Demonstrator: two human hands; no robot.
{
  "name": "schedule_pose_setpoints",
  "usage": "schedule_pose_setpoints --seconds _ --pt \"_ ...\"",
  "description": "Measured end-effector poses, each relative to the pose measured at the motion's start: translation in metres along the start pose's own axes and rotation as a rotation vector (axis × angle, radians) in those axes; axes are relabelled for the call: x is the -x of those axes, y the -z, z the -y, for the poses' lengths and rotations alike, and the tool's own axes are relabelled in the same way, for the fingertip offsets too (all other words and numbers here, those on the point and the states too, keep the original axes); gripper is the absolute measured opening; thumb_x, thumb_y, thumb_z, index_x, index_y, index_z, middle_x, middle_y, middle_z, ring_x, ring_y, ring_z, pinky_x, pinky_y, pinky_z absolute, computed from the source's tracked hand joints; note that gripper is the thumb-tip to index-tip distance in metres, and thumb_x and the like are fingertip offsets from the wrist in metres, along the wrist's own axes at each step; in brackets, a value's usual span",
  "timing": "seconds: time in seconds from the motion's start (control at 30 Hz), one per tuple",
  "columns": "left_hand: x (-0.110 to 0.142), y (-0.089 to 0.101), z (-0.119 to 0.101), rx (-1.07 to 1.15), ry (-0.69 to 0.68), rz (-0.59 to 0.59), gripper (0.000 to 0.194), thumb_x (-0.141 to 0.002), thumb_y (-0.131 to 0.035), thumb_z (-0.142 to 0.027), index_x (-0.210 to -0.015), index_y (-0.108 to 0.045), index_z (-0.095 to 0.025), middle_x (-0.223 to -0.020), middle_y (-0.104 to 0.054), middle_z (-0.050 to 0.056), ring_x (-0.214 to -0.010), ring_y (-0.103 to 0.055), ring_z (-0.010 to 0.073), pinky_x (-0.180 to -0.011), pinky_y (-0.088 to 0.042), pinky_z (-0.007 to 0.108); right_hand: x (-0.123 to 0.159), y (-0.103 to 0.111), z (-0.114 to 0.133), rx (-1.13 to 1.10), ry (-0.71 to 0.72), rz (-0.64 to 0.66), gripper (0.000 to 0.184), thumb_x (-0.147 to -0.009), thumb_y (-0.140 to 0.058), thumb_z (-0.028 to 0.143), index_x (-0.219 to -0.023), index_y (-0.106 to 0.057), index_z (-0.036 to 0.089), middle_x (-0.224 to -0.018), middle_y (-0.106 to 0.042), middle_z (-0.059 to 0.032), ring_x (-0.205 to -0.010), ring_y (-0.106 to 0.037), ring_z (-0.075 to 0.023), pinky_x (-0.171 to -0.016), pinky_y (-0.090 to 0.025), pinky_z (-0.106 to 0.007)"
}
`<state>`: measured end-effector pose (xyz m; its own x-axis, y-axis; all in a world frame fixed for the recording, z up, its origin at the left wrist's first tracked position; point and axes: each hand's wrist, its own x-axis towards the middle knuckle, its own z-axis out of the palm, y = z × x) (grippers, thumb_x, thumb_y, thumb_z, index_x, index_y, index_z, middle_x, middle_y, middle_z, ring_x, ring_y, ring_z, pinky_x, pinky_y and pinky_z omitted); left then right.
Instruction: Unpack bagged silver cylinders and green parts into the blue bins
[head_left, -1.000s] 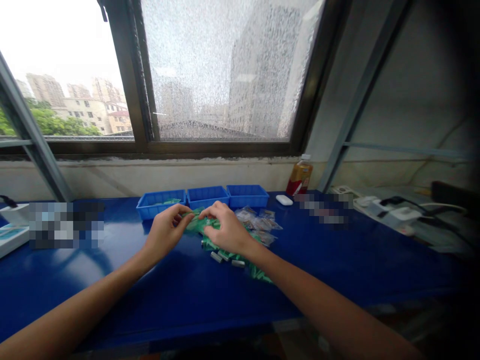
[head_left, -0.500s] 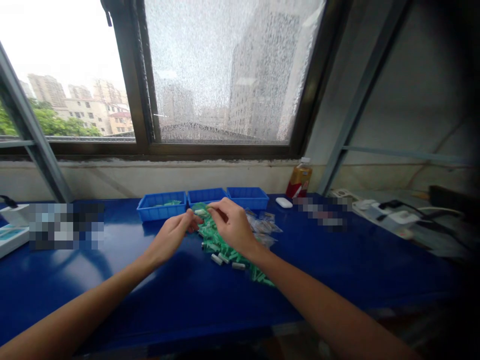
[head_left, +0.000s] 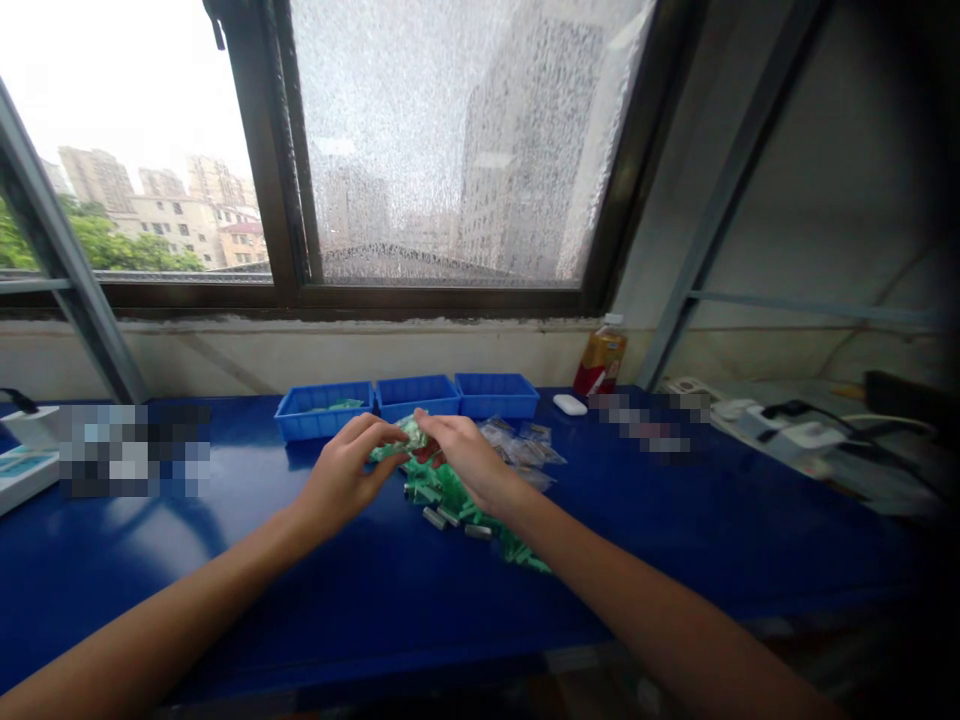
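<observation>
A blue table (head_left: 300, 610) carries three bins (head_left: 499, 406), green packets (head_left: 444, 490), clear bags (head_left: 519, 448) and a bottle (head_left: 600, 360)

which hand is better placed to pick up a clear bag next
Probably the right hand: it is nearer the clear bags, while the left hand is across the green pile from them.

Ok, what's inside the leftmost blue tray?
The leftmost blue tray holds some green stuff; its front wall covers the lower part, so how much lies there can't be seen.
</observation>
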<state>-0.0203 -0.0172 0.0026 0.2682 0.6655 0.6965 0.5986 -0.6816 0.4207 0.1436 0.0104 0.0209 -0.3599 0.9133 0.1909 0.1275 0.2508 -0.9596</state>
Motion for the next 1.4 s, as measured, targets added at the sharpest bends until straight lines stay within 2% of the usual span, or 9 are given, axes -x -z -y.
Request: schedule_pose_setpoints --seconds 0.1,0.27,0.37,0.6,0.77,0.87,1.1,1.27,1.4 --pt "0.000 -0.003 -0.003 0.147 0.081 0.101 0.026 -0.077 -0.059 -0.036 -0.098 -0.060 -0.021 -0.095 -0.057 0.006 -0.089 -0.052 0.0197 -0.072 -0.043 0.029 0.000 0.002 -0.003 0.170 0.168 -0.117 0.028 -0.081 -0.047 0.036 -0.068 -0.058 0.014 -0.058 -0.050 0.0014 -0.053 -0.045 -0.0104 -0.052 -0.035 -0.023" --pt "-0.004 -0.004 -0.004 0.801 0.637 0.153 0.051 -0.086 -0.029 -0.055 -0.083 -0.058 -0.014 -0.079 -0.058 0.007 -0.077 -0.055 0.0173 -0.063 -0.043 0.027 0.005 0.003 -0.006 0.592 0.628 -0.130 0.020 -0.082 -0.049 0.019 -0.093 -0.065 0.020 -0.082 -0.054 -0.0031 -0.076 -0.051 -0.0135 -0.070 -0.041 -0.026" --pt "-0.007 -0.002 0.000 0.935 0.763 0.132 0.038 -0.081 -0.047 -0.050 -0.081 -0.056 -0.013 -0.073 -0.056 0.003 -0.066 -0.052 0.0127 -0.058 -0.040 0.023 0.007 0.000 -0.007 0.651 0.715 -0.064 0.032 -0.079 -0.044 0.008 -0.100 -0.064 0.021 -0.092 -0.052 -0.0051 -0.086 -0.051 -0.0148 -0.079 -0.041 -0.028" --pt "-0.006 0.004 0.009 0.250 0.329 -0.104 0.017 -0.079 -0.055 -0.034 -0.084 -0.054 -0.017 -0.075 -0.056 0.001 -0.067 -0.051 0.0132 -0.058 -0.039 0.023 0.005 -0.002 0.000 0.412 0.345 -0.098 0.020 -0.080 -0.051 0.029 -0.081 -0.065 0.015 -0.081 -0.056 -0.0050 -0.083 -0.052 -0.0167 -0.078 -0.041 -0.030" --pt "-0.001 0.003 -0.003 0.051 -0.051 0.070 0.012 -0.084 -0.047 -0.023 -0.083 -0.058 -0.020 -0.084 -0.055 0.004 -0.079 -0.052 0.0154 -0.073 -0.042 0.028 0.001 -0.001 -0.001 -0.002 0.022 -0.021 0.040 -0.084 -0.039 0.046 -0.067 -0.056 0.014 -0.056 -0.049 0.0010 -0.052 -0.046 -0.0110 -0.050 -0.035 -0.024" --pt "-0.002 0.000 -0.008 0.191 0.054 0.134 0.014 -0.081 -0.053 -0.030 -0.085 -0.060 -0.019 -0.088 -0.056 0.006 -0.085 -0.052 0.0180 -0.077 -0.042 0.031 0.004 -0.001 -0.002 0.178 0.233 -0.106 0.026 -0.083 -0.047 0.034 -0.071 -0.059 0.015 -0.057 -0.047 0.0020 -0.053 -0.044 -0.0101 -0.052 -0.034 -0.023" --pt "-0.007 -0.002 0.001 1.033 0.791 0.047 0.032 -0.080 -0.052 -0.045 -0.078 -0.056 -0.013 -0.074 -0.056 0.003 -0.064 -0.054 0.0116 -0.056 -0.044 0.022 0.012 -0.003 -0.003 0.740 0.718 -0.130 0.026 -0.084 -0.045 0.017 -0.097 -0.067 0.023 -0.082 -0.051 -0.0045 -0.078 -0.047 -0.0153 -0.071 -0.039 -0.028" --pt "-0.007 0.002 0.003 0.741 0.621 -0.084 0.024 -0.078 -0.057 -0.037 -0.086 -0.055 -0.014 -0.069 -0.054 0.000 -0.057 -0.052 0.0089 -0.049 -0.043 0.018 0.013 -0.005 0.000 0.614 0.516 -0.113 0.022 -0.076 -0.058 0.025 -0.095 -0.067 0.019 -0.089 -0.052 -0.0054 -0.087 -0.048 -0.0174 -0.081 -0.038 -0.031" --pt "-0.002 0.003 -0.002 0.280 0.236 -0.034 0.018 -0.082 -0.052 -0.032 -0.090 -0.060 -0.018 -0.083 -0.056 0.004 -0.069 -0.056 0.0132 -0.056 -0.047 0.023 0.007 -0.004 0.001 0.262 0.123 0.021 0.048 -0.084 -0.039 0.052 -0.072 -0.065 0.013 -0.066 -0.056 -0.0034 -0.067 -0.052 -0.0150 -0.065 -0.039 -0.028"
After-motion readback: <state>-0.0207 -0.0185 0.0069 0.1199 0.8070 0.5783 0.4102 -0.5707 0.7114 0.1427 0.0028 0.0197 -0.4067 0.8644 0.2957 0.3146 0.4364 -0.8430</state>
